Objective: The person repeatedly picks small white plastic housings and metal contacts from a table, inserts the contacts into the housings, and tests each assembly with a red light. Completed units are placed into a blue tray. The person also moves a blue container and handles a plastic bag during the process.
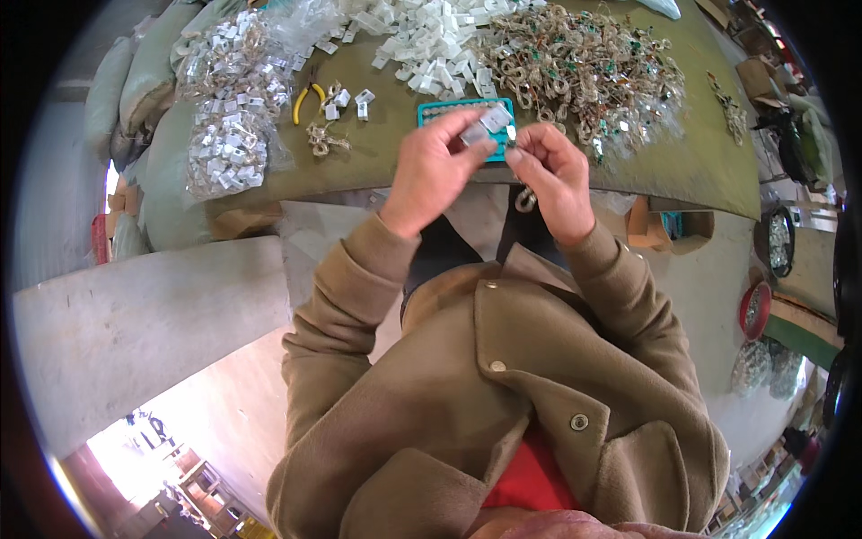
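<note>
Between the thumb and fingers of my left hand (429,172) is a small clear-and-white plastic case (485,126). My right hand (557,178) is closed in a pinch on a small part with a coiled beige cord (525,199), which dangles below the fingers. The shiny tip of that part points toward the case, with a narrow gap between them. Under both hands, on the green table, a teal tray (420,117) holds rows of small pale pieces, partly hidden by my left hand.
White plastic cases (435,49) lie heaped at the back, beside a large pile of corded parts (584,67). Yellow-handled pliers (301,103) and a few finished-looking pieces (337,99) sit to the left. Farther left is a clear bag (229,135) of assembled pieces.
</note>
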Motion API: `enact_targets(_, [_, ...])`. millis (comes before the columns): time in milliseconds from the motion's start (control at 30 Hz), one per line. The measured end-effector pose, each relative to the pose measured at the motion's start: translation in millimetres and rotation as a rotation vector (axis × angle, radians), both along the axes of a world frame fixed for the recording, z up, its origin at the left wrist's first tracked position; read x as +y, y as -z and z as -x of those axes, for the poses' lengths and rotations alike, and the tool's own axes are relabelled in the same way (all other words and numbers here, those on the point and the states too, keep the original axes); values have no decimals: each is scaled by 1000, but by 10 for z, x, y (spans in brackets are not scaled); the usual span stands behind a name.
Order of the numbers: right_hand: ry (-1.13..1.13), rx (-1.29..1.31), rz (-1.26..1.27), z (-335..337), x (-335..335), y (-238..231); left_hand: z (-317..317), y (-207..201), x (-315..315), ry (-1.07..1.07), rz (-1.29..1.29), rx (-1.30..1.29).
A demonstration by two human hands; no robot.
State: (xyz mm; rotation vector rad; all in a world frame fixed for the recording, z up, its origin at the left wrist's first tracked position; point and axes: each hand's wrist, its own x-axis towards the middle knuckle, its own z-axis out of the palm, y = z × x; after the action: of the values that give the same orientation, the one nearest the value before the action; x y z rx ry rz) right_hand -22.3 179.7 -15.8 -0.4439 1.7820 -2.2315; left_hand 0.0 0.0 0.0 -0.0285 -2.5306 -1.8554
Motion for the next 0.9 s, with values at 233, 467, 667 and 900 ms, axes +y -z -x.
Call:
enact_targets(233, [57,71,-147,-143,-96,220,-458,132,57,-58,-720,-273])
enact_targets(467, [36,38,-148,-201,-104,246,-568,418,98,-211,-973,-298])
enact_targets(667, [-163,-455,179,-225,-60,159,-569,500,160,-206,-1008,-141])
enact_targets(900, [-167,-405,203,-240,-90,195,-591,489,154,-181,-945,-90])
